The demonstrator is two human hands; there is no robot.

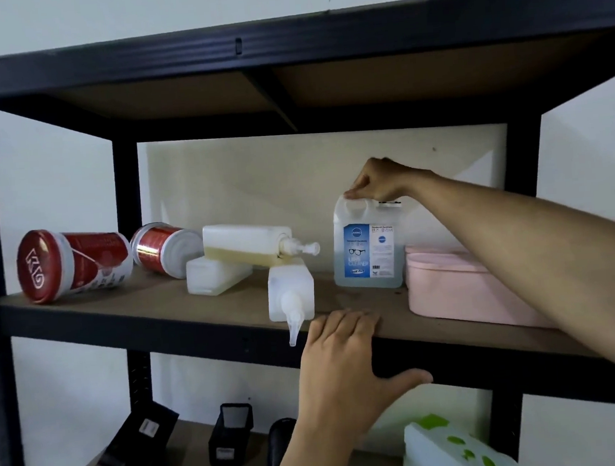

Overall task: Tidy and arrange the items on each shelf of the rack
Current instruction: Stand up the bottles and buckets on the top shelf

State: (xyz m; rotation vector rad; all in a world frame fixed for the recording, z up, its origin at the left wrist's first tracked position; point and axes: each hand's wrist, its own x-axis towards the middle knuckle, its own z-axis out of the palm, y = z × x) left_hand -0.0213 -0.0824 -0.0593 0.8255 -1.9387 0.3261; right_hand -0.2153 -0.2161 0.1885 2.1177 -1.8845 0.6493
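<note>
1. Head view, only one there is. The right hand point(377, 179) has reached to the back of the middle shelf point(179, 301) and its grip is pinched round the top handle of the clear lens cleaner jug point(367, 244). The jug stands upright toward the shelf's right end, just beside the pink box point(457, 287), which sits at the right front corner.
2. The left hand point(344, 351) isn't holding any item. Its fingers lie flat on the shelf's front edge and the thumb hooks under the rail, looks like bracing.
3. The rest of that shelf is a mess: two red canisters point(75, 264) tipped over at the left end, and three pump bottles point(246, 243) lying down mid-shelf, one stacked across another. The third's nozzle point(293, 326) pokes past the front edge, right next to the left hand.
4. If I had to guess, the step is parking the jug in its spot. To do it well, I'd lift it straight by the handle, keep it vertical, and set it against the back edge with the label facing out, not shoved into the pink box.
5. Watch that overhanging nozzle; a bump from the left hand could roll the bottle off.
6. The lower shelf point(191, 459) has black holders point(230, 433) and a white-and-green container point(459, 452), all untouched.
</note>
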